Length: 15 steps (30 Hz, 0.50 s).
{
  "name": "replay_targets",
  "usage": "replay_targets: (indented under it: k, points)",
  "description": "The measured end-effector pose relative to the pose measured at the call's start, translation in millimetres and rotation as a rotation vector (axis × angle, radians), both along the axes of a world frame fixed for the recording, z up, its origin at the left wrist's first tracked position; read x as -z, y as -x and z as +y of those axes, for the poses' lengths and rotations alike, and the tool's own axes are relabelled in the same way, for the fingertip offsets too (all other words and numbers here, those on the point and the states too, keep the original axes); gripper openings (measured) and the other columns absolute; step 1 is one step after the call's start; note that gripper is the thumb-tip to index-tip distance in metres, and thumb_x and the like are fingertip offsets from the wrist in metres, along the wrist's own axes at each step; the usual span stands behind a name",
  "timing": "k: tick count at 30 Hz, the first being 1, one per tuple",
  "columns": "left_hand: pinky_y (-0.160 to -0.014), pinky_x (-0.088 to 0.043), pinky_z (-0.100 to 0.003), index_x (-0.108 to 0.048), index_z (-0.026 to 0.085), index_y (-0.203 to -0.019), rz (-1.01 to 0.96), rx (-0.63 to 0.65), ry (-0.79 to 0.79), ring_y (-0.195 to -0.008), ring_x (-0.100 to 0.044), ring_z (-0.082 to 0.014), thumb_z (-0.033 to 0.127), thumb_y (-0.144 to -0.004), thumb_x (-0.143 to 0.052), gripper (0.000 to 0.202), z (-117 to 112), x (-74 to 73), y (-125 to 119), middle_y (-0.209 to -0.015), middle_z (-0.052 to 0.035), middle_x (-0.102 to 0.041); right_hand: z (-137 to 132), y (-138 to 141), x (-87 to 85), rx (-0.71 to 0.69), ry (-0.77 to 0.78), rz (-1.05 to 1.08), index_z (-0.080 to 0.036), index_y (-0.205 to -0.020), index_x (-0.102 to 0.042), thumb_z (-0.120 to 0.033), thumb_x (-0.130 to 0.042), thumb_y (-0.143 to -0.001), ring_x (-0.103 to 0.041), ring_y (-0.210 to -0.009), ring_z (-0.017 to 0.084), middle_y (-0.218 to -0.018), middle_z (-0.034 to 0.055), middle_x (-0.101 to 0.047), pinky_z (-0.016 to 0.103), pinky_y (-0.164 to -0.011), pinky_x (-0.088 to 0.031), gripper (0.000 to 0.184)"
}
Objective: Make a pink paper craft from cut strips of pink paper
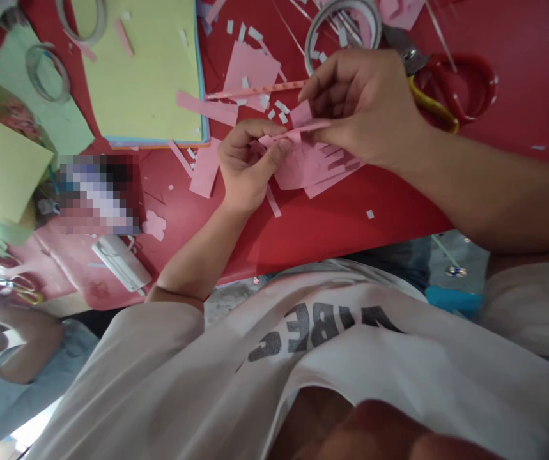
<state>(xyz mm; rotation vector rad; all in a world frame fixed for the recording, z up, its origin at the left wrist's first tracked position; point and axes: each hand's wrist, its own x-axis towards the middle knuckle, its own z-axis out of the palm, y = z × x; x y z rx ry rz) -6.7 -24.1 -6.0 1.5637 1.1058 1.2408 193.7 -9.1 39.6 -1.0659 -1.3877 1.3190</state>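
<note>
Both my hands work on a pink paper piece (310, 167) cut into strips, lying on the red table (351, 220). My left hand (245, 163) pinches its left edge with curled fingers. From above, my right hand (365, 105) pinches a thin pink strip (303, 128) at the top of the paper. A long pink stick (255, 91) lies just beyond my hands.
Red-handled scissors (451, 86) and a tape roll (341, 19) lie behind my right hand. A yellow-green paper pad (144, 64), pink scraps (207, 169) and a white stapler-like tool (121, 262) sit to the left. Another person's arm (10, 332) holding scissors is at lower left.
</note>
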Motion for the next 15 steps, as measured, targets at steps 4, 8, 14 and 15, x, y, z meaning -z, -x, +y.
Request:
replay_targets:
  k: [4, 8, 14, 15]
  points:
    - [-0.081, -0.056, -0.038, -0.063, 0.026, -0.093, 0.008, -0.01, 0.019, -0.083, -0.066, -0.0184, 0.067, -0.079, -0.069, 0.044, -1.3, -2.8, -1.0, -0.082, -0.0001, -0.059, -1.4, 0.6, -3.2, 0.021, -0.013, -0.001, -0.01, -0.09, -0.068, 0.005, -0.077, -0.064, -0.064, -0.058, 0.009, -0.069, -0.0019, -0.066, 0.015, -0.045, -0.045, 0.031]
    - [-0.081, -0.053, -0.036, -0.061, 0.025, -0.096, -0.016, -0.055, 0.023, -0.089, -0.064, -0.0185, 0.068, -0.08, -0.068, 0.047, 0.3, -0.9, -0.7, -0.084, -0.0004, -0.06, -3.9, 1.8, -8.9, 0.044, -0.051, -0.016, -0.01, -0.085, -0.071, -0.002, -0.074, -0.074, -0.063, -0.063, 0.007, -0.073, 0.0004, -0.068, 0.017, -0.055, -0.047, 0.014]
    - [-0.081, -0.053, -0.036, -0.061, 0.026, -0.096, 0.006, -0.098, 0.056, -0.087, -0.065, -0.0192, 0.07, -0.08, -0.066, 0.047, 2.2, 1.4, 0.2, -0.085, -0.0003, -0.06, -2.8, 1.2, -5.3, -0.01, -0.162, -0.005, -0.012, -0.079, -0.071, -0.007, -0.075, -0.072, -0.054, -0.065, 0.007, -0.073, -0.0004, -0.063, 0.021, -0.058, -0.039, 0.009]
    - [-0.08, -0.053, -0.036, -0.061, 0.026, -0.096, 0.007, -0.096, 0.053, -0.086, -0.065, -0.019, 0.069, -0.08, -0.067, 0.046, 1.9, 1.2, 0.0, -0.085, -0.0003, -0.06, -2.5, 1.2, -4.4, -0.026, -0.178, 0.029, -0.012, -0.079, -0.071, -0.006, -0.075, -0.071, -0.054, -0.066, 0.007, -0.074, -0.0002, -0.063, 0.021, -0.059, -0.038, 0.01]
